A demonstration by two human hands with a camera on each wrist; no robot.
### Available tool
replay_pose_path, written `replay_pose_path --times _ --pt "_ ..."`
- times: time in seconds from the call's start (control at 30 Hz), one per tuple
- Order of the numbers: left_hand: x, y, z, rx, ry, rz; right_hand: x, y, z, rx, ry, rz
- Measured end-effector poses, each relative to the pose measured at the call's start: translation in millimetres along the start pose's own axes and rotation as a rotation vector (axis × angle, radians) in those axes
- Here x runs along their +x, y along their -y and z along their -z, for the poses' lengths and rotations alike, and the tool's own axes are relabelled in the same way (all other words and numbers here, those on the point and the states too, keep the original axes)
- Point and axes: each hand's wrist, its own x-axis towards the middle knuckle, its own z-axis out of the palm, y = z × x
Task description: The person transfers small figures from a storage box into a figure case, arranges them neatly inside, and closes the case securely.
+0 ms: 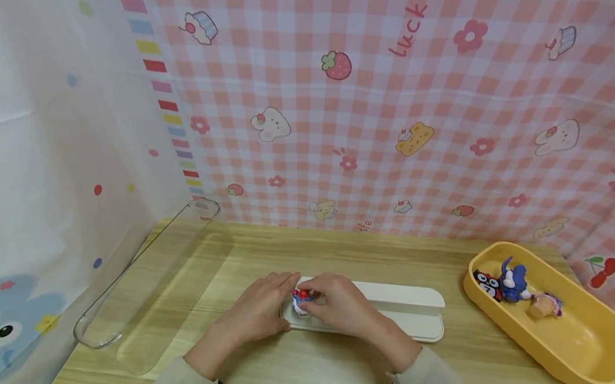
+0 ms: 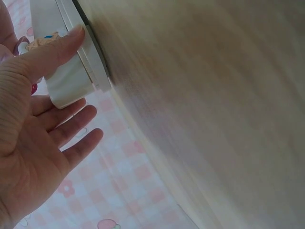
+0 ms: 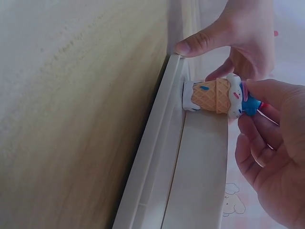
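Observation:
An ice-cream-cone figurine (image 3: 209,95) with a waffle body, white drips and a blue and red top stands upright at the left end of a white two-level stand (image 1: 415,325). My right hand (image 1: 340,304) pinches the figurine's top between thumb and fingers. At the same end, my left hand (image 1: 260,305) holds the stand, its thumb (image 2: 71,45) at the front edge and its other fingers behind the raised back step. From the head view, my right fingers cover part of the figurine.
A clear plastic cover (image 1: 151,276) lies at the left of the wooden table (image 1: 257,363). On the right, a yellow bin (image 1: 587,340) holds a dark blue figurine (image 1: 514,281), a red and black one (image 1: 485,284) and a cone-shaped one (image 1: 544,306). A checked cloth (image 1: 308,174) hangs behind.

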Motion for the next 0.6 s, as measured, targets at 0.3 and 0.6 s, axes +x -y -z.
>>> replay_pose_path --times 0.3,0.6 --pt "-1.0 0.0 0.2 -0.01 -0.004 -0.002 -1.1 7.5 3.2 -0.013 0.028 0.026" --pt "-0.6 -0.2 0.4 -0.016 -0.009 -0.006 0.8 5.5 4.6 -0.032 0.031 0.015"
